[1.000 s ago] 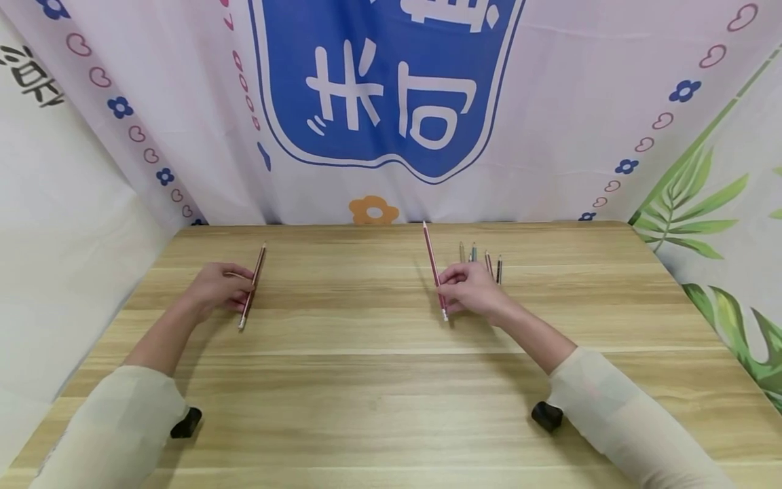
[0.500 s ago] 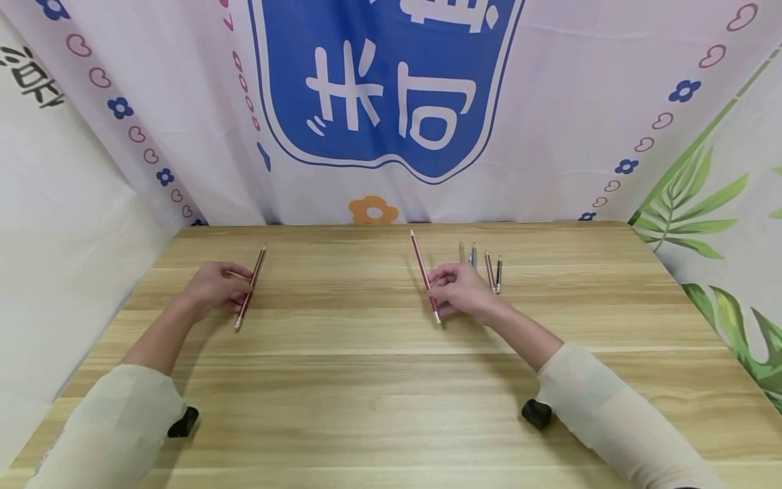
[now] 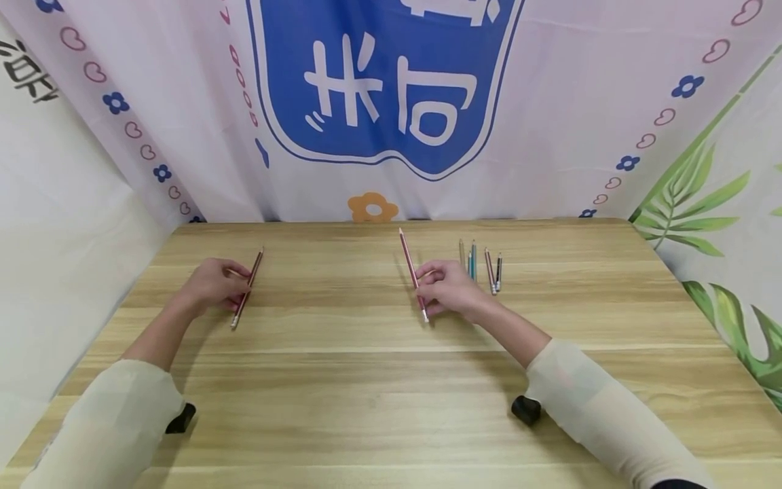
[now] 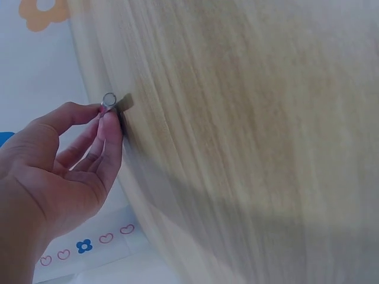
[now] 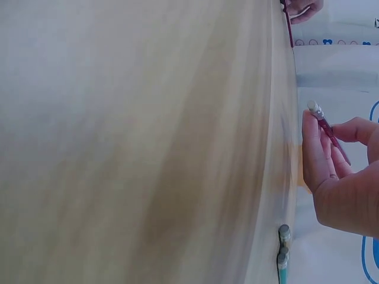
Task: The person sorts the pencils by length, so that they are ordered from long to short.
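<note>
At the left of the table, my left hand (image 3: 216, 282) pinches a dark red pencil (image 3: 254, 267) between thumb and fingers. In the left wrist view the pencil's end (image 4: 109, 100) faces the camera, close to the tabletop. My right hand (image 3: 449, 288) pinches a second red pencil (image 3: 408, 256), its white eraser end toward me and its tip leaning to the far left. From the right wrist view this red pencil (image 5: 327, 130) is held up off the wood, apart from the table. Both hands stand well apart from each other.
Right of my right hand several pencils lie on the wooden table (image 3: 354, 387): a brown one (image 3: 461, 248), teal ones (image 3: 474, 255), a red one (image 3: 489, 268) and a black one (image 3: 499, 273). A printed curtain (image 3: 201, 102) hangs behind the far edge.
My right hand has moved left with its red pencil, away from the pencils lying at the right, which show more fully now. The left hand has barely shifted.
</note>
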A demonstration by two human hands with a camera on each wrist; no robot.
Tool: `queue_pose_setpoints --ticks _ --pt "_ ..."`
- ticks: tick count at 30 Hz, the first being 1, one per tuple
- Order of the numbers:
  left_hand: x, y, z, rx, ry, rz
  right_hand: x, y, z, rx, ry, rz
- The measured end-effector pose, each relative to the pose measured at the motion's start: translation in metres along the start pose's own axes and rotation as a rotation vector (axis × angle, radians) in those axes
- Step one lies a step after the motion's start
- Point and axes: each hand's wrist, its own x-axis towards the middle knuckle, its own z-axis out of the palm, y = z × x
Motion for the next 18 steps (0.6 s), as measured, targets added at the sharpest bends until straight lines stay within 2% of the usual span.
queue_pose_setpoints --ticks 9,18 --pt "0.000 0.007 0.001 0.096 -0.018 -0.002 0.003 -0.007 0.008 -0.009 -0.004 -0.013" --pt "-0.004 0.008 0.003 0.082 -0.059 0.020 0.005 -0.007 0.012 -0.008 -0.015 -0.004"
